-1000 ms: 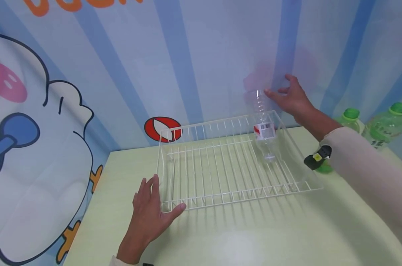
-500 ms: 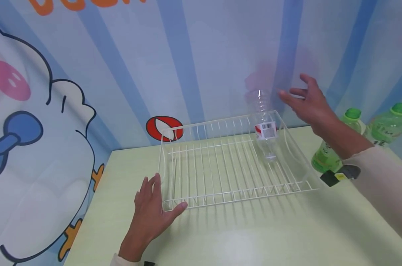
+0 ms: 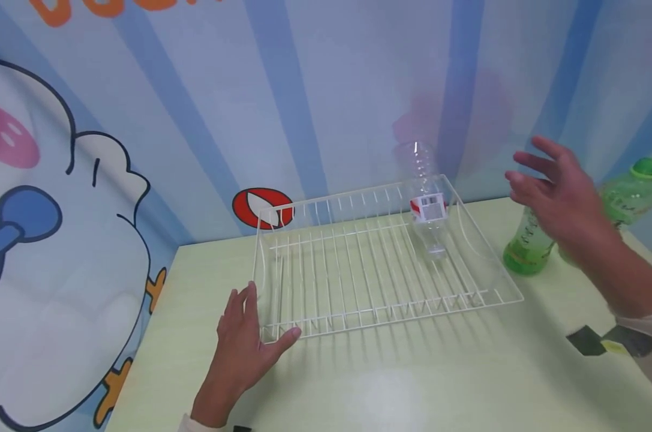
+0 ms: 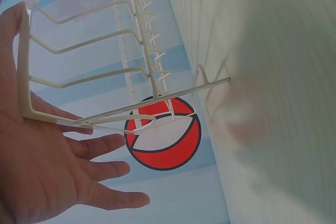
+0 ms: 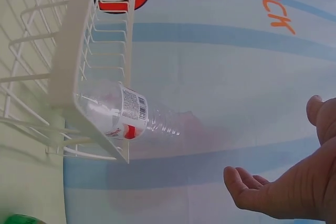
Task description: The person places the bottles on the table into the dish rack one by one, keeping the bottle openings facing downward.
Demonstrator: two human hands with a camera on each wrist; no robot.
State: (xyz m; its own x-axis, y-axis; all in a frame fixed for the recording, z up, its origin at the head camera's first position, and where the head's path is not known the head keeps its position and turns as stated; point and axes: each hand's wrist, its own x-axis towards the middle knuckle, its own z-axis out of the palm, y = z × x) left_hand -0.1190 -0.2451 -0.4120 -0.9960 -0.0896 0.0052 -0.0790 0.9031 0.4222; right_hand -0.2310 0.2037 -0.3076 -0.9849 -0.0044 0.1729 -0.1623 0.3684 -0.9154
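Observation:
A white wire dish rack (image 3: 390,322) stands on the table. My left hand (image 3: 242,342) is at its near left corner, thumb by the front rim and fingers along the left side. In the left wrist view, the left hand (image 4: 42,166) has the corner against the thumb and palm, fingers spread straight. A clear plastic bottle (image 3: 429,208) with a white and red label stands in the rack's back right part, rising above the rim. My right hand (image 3: 565,192) holds nothing, fingers loosely bent, in the air before a green bottle (image 3: 525,249) that it partly hides.
A second green bottle (image 3: 630,195) stands further right on the pale table (image 3: 390,384). Behind the table is a wall (image 3: 352,96) with blue stripes and cartoon figures. The clear bottle (image 5: 135,111) in the rack is close to this wall.
My right hand has moved away from the top of the clear bottle, rightward toward the green bottles. The clear bottle stays in the rack. My left hand remains at the rack's corner.

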